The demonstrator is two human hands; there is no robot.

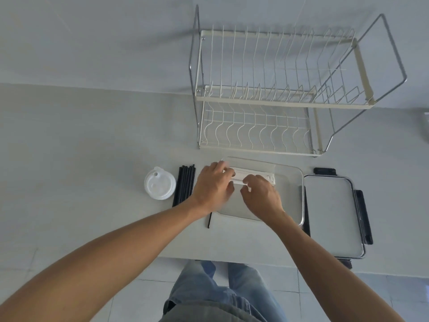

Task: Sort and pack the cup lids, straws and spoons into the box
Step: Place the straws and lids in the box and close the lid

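Observation:
A clear rectangular box (293,182) stands on the counter in front of me. Inside it, along the far side, lies a bundle of white wrapped spoons (253,175). My left hand (214,185) grips the bundle's left end and my right hand (261,196) pinches its front edge near the middle. Left of the box lies a row of black straws (184,184), and one single black straw (209,220) pokes out under my left wrist. A stack of white cup lids (159,183) sits further left.
The box's clear lid with black clips (332,214) lies right of the box, near the counter's front edge. A two-tier white wire dish rack (267,94) stands behind the box against the wall. Bare counter stretches to the left.

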